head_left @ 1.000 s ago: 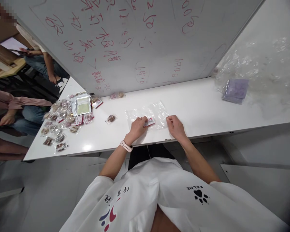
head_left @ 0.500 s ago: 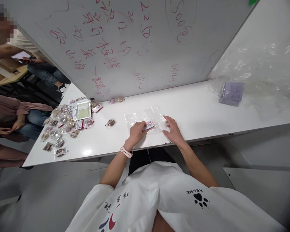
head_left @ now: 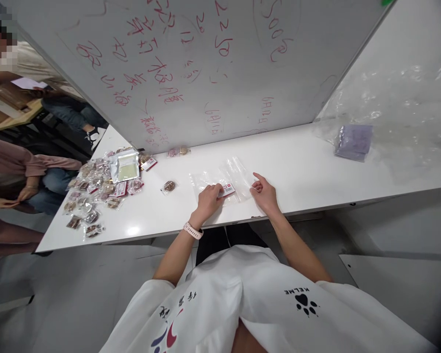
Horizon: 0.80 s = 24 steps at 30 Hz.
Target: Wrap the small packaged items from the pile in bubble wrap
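My left hand [head_left: 208, 202], with a pale watch band on its wrist, rests on a clear plastic bag [head_left: 238, 171] lying flat on the white table. Its fingers are bunched around the edge of a red-and-white barcode card [head_left: 227, 189]. Whether the card lies inside the bag or on top I cannot tell. At the bag's right edge is my right hand [head_left: 265, 197]; its index finger points out and the others are curled, with nothing visible held. A small wrapped brown piece [head_left: 169, 186] lies left of the bag.
A pile of small wrapped pieces [head_left: 95, 184], with a silver-and-green pouch [head_left: 127, 165] on top, covers the table's left end. A whiteboard [head_left: 191, 88] stands along the back. To the right are purple packets [head_left: 354, 142] and clear plastic sheeting [head_left: 407, 113]. People sit at left.
My right hand has shifted slightly right; its index finger has straightened while the other fingers have curled in. My left hand has stayed on the bag and card.
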Each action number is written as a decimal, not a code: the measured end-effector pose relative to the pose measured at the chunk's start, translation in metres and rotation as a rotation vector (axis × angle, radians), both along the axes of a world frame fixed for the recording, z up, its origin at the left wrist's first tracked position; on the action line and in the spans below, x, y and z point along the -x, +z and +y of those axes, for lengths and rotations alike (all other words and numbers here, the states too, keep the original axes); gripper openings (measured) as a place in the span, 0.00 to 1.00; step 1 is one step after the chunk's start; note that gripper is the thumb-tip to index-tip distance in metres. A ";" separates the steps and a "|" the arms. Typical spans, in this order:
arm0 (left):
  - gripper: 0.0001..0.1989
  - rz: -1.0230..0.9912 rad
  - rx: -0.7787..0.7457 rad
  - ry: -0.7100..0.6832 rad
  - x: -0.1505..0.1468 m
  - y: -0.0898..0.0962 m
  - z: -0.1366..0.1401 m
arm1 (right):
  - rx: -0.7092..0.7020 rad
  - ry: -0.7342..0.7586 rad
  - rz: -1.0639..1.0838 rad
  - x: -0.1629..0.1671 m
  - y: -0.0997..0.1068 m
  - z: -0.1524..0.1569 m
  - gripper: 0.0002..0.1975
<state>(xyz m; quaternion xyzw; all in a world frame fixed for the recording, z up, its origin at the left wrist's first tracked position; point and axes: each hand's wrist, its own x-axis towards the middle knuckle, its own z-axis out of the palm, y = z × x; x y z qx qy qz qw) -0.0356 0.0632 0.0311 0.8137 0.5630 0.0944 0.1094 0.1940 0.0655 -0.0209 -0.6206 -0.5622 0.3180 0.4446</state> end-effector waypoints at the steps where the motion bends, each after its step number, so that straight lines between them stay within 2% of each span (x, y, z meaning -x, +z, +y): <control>1: 0.08 0.001 -0.001 0.001 0.000 0.000 0.000 | 0.016 0.000 0.003 -0.002 0.002 0.002 0.30; 4: 0.07 -0.003 -0.001 0.001 0.000 0.000 0.000 | 0.035 -0.040 0.083 -0.014 0.011 0.004 0.23; 6: 0.07 -0.011 0.001 0.000 0.001 -0.001 -0.001 | 0.076 -0.034 0.246 -0.021 0.016 0.001 0.23; 9: 0.07 -0.015 -0.004 -0.001 0.001 -0.001 -0.001 | 0.224 0.102 0.539 -0.022 0.019 -0.007 0.26; 11: 0.07 -0.009 -0.013 -0.004 0.001 -0.001 -0.001 | 0.284 0.197 0.644 -0.015 0.018 -0.011 0.26; 15: 0.07 -0.008 -0.033 -0.007 0.001 -0.003 -0.001 | 0.281 0.271 0.561 0.009 0.018 -0.008 0.23; 19: 0.05 -0.001 -0.032 -0.003 0.001 -0.004 -0.001 | 0.274 0.326 0.409 0.034 0.024 0.001 0.36; 21: 0.04 0.013 -0.016 0.010 0.001 -0.005 0.000 | 0.243 0.322 0.366 0.041 0.024 0.005 0.33; 24: 0.03 0.000 -0.017 0.011 0.001 -0.006 -0.001 | 0.152 0.216 0.370 0.031 0.020 0.011 0.21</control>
